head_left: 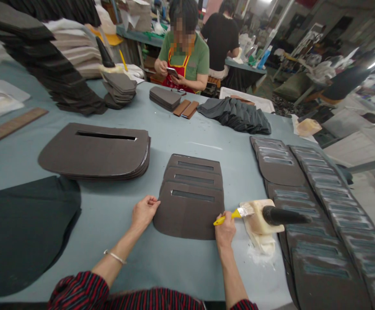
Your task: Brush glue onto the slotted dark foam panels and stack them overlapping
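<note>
In front of me lie several dark brown slotted panels (187, 217), overlapped so that three slots show one behind another. My left hand (146, 212) pinches the left edge of the nearest panel between thumb and fingers. A paintbrush (221, 220) with a yellow handle and whitish bristles is gripped in my right hand (225, 230), which rests at the panel's right edge. The bristles point right, towards a glue-smeared cream container (255, 217) with a black cone (284, 215) lying on its side.
A thick pile of slotted panels (93, 155) sits left, beside dark fabric pieces (26, 232). Rows of panels with whitish smears around their slots (323, 254) cover the right side. Across the table (116, 232), a person in a green shirt (202, 58) holds a phone.
</note>
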`<state>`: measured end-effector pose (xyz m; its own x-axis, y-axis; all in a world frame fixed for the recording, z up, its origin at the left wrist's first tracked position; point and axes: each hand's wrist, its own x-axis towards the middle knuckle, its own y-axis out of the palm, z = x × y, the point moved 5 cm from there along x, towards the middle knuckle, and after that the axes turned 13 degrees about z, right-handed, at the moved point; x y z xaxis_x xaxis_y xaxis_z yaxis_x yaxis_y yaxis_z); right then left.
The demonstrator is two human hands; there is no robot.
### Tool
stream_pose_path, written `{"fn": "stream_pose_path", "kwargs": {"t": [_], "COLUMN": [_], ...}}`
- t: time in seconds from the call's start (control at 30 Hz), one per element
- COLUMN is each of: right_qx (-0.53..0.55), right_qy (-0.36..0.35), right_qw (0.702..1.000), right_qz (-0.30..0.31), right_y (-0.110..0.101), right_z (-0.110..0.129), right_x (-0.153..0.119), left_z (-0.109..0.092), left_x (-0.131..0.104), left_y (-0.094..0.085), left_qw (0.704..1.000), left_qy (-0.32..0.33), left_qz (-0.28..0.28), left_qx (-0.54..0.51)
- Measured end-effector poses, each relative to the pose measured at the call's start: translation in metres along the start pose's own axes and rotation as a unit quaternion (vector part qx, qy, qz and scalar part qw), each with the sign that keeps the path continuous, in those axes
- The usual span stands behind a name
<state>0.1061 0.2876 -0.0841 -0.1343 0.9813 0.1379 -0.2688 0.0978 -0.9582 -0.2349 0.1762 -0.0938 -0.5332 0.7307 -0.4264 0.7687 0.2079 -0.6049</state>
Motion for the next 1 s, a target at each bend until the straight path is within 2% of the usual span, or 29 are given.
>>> {"fn": "stream_pose_path", "kwargs": {"t": [0.33, 0.63, 1.0], "right_qx": [-0.025, -0.019, -0.029], "right_qy": [0.000, 0.003, 0.001], "right_qw": [1.000, 1.000, 1.000], "right_qz": [0.001, 0.003, -0.001], "right_y": [0.002, 0.001, 0.000], "right_z": [0.000, 0.000, 0.002], "right_x": [0.000, 0.000, 0.000], "left_z": [-0.001, -0.004, 0.007], "left_x": [0.001, -0.001, 0.010], "left_y": [0.001, -0.001, 0.001], "left_qw": [1.000, 0.999, 0.999], "left_qy": [-0.021, -0.012, -0.040], "left_qz": [0.010, 0.012, 0.024], "left_qx": [0.022, 0.032, 0.028]}}
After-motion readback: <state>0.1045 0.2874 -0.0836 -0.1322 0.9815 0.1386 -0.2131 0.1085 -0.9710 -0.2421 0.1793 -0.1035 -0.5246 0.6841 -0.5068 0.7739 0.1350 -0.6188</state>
